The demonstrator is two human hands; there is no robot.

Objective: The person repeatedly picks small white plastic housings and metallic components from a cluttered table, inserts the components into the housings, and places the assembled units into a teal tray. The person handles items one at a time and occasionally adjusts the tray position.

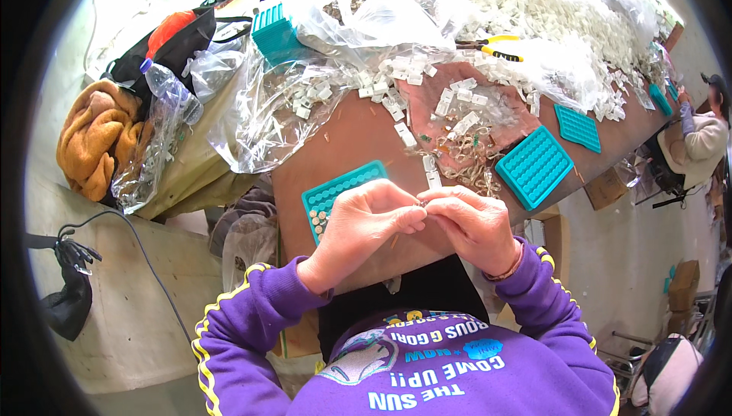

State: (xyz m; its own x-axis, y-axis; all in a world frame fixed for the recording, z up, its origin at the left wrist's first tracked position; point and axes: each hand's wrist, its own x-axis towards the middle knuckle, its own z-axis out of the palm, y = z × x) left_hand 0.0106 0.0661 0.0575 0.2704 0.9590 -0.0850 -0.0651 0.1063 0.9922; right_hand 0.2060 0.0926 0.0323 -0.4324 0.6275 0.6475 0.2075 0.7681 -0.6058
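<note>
From my remote seat I see both hands meeting over the near edge of the brown tabletop (343, 141). My left hand (366, 221) is curled, its thumb and forefinger pressed together on a tiny part (421, 203) held between the two hands. My right hand (476, 225) is curled the same way, its fingertips pinching that part from the other side, so the two hands touch at the fingertips. The part is too small for me to make out its shape.

Just beyond the left hand, partly hidden by it, lies a teal tray (335, 191) with rows of round pockets; a few of the near pockets hold small pale pieces. To the right, a little farther off, a second teal tray (534, 166) lies tilted, and a third one (577, 127) sits past it. Between them and my hands lies a tangle of thin wire bits (465, 158) with small white plastic clips (461, 103) scattered farther back. At the far side, yellow-handled pliers (496, 46) rest on a large heap of white parts in clear plastic bags (366, 4).

Off the tabletop to the left sit an orange cloth (95, 138) and a clear plastic bottle (171, 88). At the far right edge another person (705, 130) sits, well apart from my hands.
</note>
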